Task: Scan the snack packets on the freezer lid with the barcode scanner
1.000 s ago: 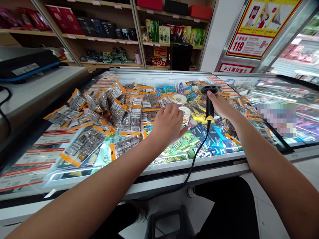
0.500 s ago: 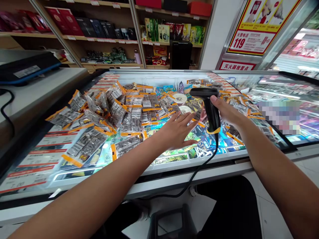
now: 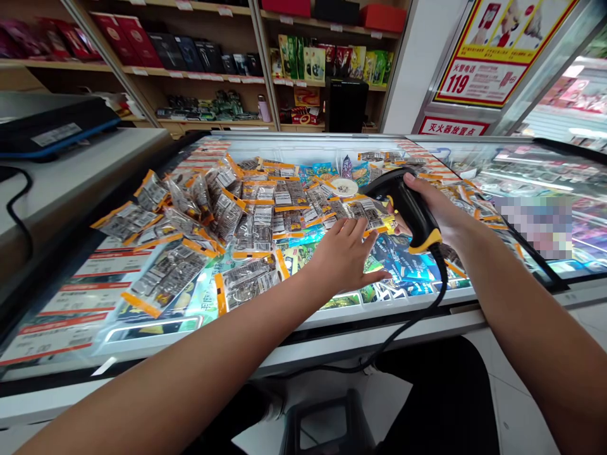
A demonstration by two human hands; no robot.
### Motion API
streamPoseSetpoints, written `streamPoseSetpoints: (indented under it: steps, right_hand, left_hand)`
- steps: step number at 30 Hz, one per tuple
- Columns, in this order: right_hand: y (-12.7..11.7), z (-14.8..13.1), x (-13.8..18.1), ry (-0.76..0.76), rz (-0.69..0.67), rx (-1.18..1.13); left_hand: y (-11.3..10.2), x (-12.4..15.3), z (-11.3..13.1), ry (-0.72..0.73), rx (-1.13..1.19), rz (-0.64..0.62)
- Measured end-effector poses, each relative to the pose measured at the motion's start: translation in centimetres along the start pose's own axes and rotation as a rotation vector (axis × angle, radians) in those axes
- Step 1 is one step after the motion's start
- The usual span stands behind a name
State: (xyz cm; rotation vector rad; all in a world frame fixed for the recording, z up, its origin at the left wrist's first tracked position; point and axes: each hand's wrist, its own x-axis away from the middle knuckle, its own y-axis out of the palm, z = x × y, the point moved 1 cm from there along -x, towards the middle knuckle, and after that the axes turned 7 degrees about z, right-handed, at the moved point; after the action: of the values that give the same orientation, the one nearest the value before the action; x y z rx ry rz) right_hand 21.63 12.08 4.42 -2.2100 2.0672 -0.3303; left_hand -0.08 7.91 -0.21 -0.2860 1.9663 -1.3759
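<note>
My right hand (image 3: 439, 205) grips a black and yellow barcode scanner (image 3: 412, 212), its handle tilted and its head toward the left. A cable runs down from the scanner's base and over the counter edge. My left hand (image 3: 344, 256) is palm down over the glass counter, with its fingers spread and nothing held. Just beyond its fingertips lies a clear snack packet (image 3: 365, 210) with orange edges, close to the scanner head. Whether the fingertips touch that packet, I cannot tell. More such packets (image 3: 253, 227) are heaped left of my hands.
A glass-topped display counter (image 3: 303, 335) spans the view, with coloured packages showing beneath. A white dish (image 3: 344, 187) is behind the packets. Shelves of goods (image 3: 208, 77) stand at the back, and a black scale-like device (image 3: 54, 129) sits at left. Below is a dark stool (image 3: 327, 420).
The scanner has tilted, its base swinging right and toward me. The packet near its head shows more fully. My left hand has shifted slightly down and right, fingers still spread.
</note>
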Motion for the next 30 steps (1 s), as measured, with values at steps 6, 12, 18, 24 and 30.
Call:
streamPoseSetpoints:
  steps: [6,12,18,24,30]
  right_hand:
    - [-0.3,0.4,0.4,0.067,-0.039,-0.005]
    - [-0.3,0.1,0.8,-0.001,-0.040,0.023]
    - [-0.5,0.4,0.5,0.014,-0.049,0.007]
    - [-0.9,0.6,0.5,0.022,-0.006,0.011]
    - [-1.0,0.0,0.9,0.107,0.001,-0.010]
  left_hand:
    - [0.9,0.1,-1.0,-0.131,-0.074,0.015]
    - [1.0,0.2,-1.3,-0.145,-0.060,-0.007]
    - [0.9,0.1,-1.3,-0.160,-0.061,-0.010]
    - [0.8,0.1,-1.5,-0.161,-0.060,-0.022]
    - [0.7,0.2,-1.5,-0.157,-0.097,-0.029]
